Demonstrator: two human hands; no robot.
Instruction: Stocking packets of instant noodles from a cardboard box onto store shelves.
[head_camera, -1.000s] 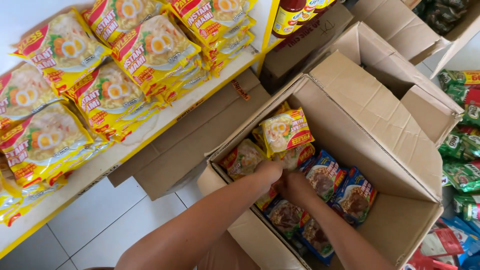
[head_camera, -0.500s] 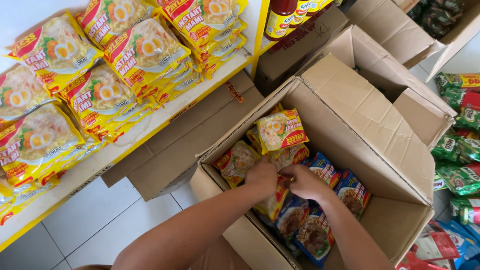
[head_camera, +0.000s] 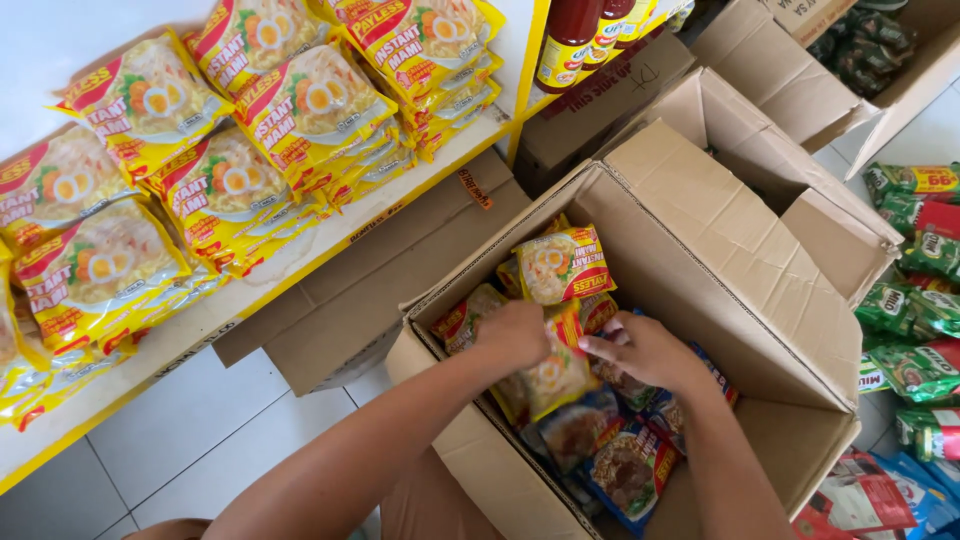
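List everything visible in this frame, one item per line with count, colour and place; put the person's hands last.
open cardboard box: one, brown, floor centre, flaps up.
yellow noodle packets in the box: several, yellow and red, upper part of the box.
blue packets: several, dark blue, lower part of the box.
shelf packets: many, yellow and red, stacked on the shelf at left.
shelf: one, white with yellow edge, left.
sauce bottles: at least two, red, top centre.
flattened cardboard: brown, under the shelf.
second box: brown, top right.
green sachets: many, right edge.
left hand: gripping a yellow packet.
right hand: on the packets, grip unclear.
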